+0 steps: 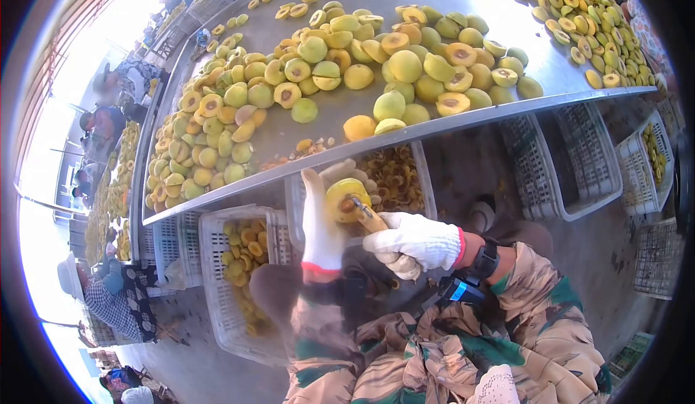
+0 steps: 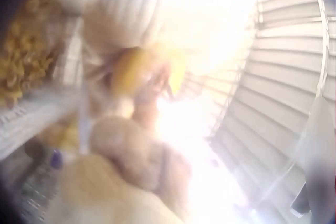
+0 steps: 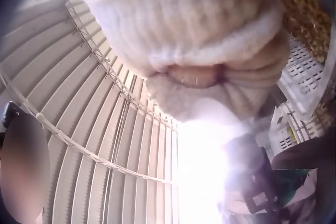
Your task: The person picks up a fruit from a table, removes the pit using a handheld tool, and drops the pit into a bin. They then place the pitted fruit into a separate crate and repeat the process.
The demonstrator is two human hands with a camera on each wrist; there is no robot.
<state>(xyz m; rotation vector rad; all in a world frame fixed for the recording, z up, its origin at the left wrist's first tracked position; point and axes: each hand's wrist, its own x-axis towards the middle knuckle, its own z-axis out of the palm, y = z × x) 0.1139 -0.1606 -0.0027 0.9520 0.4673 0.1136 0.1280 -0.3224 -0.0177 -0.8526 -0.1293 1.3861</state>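
Yellow fruit (image 1: 337, 195) near metal table edge (image 1: 470, 119)

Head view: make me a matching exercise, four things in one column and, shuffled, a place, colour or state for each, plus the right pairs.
1. Right hand
2. Left hand
3. Heaped fruit
4. Right wrist's band

A. Holds the yellow fruit
B. Black
C. Grips a wooden handle
D. On the metal table

Pairs: 1-C, 2-A, 3-D, 4-B.
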